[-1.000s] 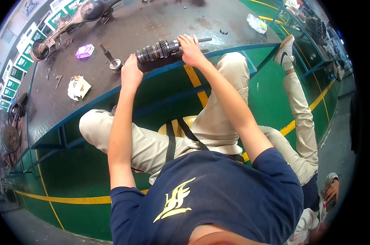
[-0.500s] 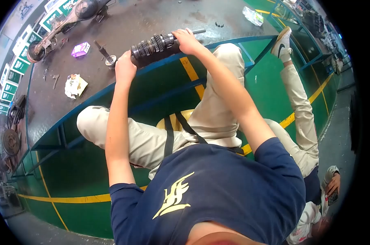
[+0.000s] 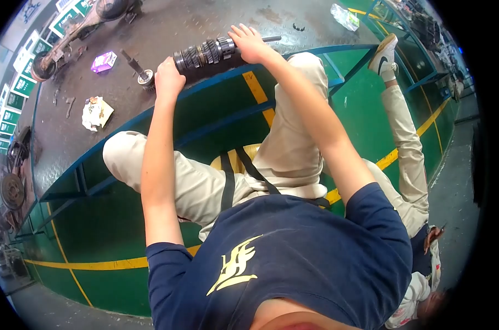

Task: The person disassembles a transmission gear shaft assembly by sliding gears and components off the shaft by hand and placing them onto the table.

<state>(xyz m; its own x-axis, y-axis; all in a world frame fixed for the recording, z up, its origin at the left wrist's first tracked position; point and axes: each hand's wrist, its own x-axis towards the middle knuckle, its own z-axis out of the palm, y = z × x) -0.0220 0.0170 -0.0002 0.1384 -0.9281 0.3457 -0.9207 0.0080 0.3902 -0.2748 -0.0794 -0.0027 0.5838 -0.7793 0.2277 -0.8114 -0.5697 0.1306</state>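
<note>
A transmission gear shaft (image 3: 205, 53) with several dark gears lies along the near edge of the metal table. My left hand (image 3: 169, 78) is closed about its left end; the fingertips are partly hidden. At the other end, my right hand (image 3: 247, 44) lies over the shaft with its fingers stretched out and spread. The thin bare end of the shaft (image 3: 272, 39) sticks out beyond this hand. Just left of my left hand stands a round bearing-like part (image 3: 146, 77), with a dark rod-shaped part (image 3: 131, 61) beside it.
On the table (image 3: 167, 27) are a purple box (image 3: 103, 62), a crumpled yellow-white packet (image 3: 97, 114), a small metal tool (image 3: 70, 106) and a plastic bag (image 3: 344, 17). A large axle assembly (image 3: 76, 37) lies at the far left. Another person's leg (image 3: 406, 143) extends at the right.
My right hand's fingers have lifted and spread from their curl around the shaft. My left hand remains at the left end. The view has shifted slightly.
</note>
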